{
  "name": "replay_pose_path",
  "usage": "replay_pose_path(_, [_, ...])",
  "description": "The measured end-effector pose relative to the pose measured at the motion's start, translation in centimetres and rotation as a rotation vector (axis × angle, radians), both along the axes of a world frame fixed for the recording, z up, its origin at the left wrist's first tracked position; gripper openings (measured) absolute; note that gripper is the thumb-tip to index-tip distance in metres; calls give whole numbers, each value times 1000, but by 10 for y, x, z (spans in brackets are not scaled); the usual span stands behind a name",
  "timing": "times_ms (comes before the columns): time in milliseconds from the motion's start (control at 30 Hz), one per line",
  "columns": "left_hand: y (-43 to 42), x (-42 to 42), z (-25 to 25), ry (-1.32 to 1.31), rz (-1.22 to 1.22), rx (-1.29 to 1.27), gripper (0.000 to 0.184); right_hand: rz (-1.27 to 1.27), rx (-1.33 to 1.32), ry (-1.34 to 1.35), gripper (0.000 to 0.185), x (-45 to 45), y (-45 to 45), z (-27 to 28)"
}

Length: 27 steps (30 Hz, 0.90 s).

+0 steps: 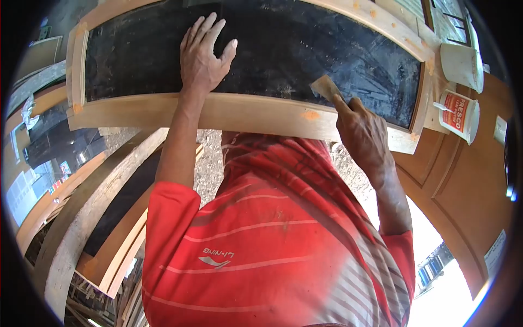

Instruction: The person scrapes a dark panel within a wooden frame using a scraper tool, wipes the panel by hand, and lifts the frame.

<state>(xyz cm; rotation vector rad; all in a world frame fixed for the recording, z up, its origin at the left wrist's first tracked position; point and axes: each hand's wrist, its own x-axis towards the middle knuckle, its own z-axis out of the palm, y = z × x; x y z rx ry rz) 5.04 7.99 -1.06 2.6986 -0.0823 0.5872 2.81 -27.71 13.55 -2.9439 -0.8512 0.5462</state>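
A long wooden frame (256, 112) with a dark, glossy panel (267, 49) set in it lies across in front of me. My left hand (204, 57) rests on the left part of the panel, fingers stretched out and thumb apart, holding nothing. In my right hand (362, 128) is a putty knife (326, 87), its flat blade tilted against the panel close to the near wooden rail. Whitish smears cover the panel's right end. Orange-brown filler patches (310, 115) mark the wood. The putty knife's handle is mostly hidden by my fingers.
At the right end stand a white bucket (462, 66) and a white tub with a red label (458, 115). A brown panelled door (463, 180) is beyond them. Wooden beams (90, 218) and another dark-panelled frame (117, 240) lie to the left.
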Motion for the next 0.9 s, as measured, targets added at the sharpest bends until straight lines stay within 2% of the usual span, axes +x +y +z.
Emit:
replay_pose_path(167, [-2, -1, -1, 18, 8, 3, 52, -76, 16, -154, 33, 67, -1, -29])
replay_pose_path(267, [0, -1, 1, 25, 13, 0, 51, -79, 105, -160, 24, 78, -2, -22])
replay_pose_path(300, [-1, -2, 0, 33, 27, -9, 50, -104, 52, -137, 21, 78, 0, -22])
replay_pose_path(433, [-1, -2, -4, 14, 23, -14, 49, -129, 25, -91, 25, 106, 8, -24])
replay_pose_path(533, [-1, -1, -2, 6, 36, -18, 48, -92, 47, -155, 24, 94, 7, -18])
replay_pose_path(733, [0, 0, -5, -27, 31, -55, 46, -79, -17, -74, 33, 109, 15, -18])
replay_pose_path(900, [-3, -1, -4, -27, 31, -57, 47, -132, -25, -91, 32, 110, 31, -16])
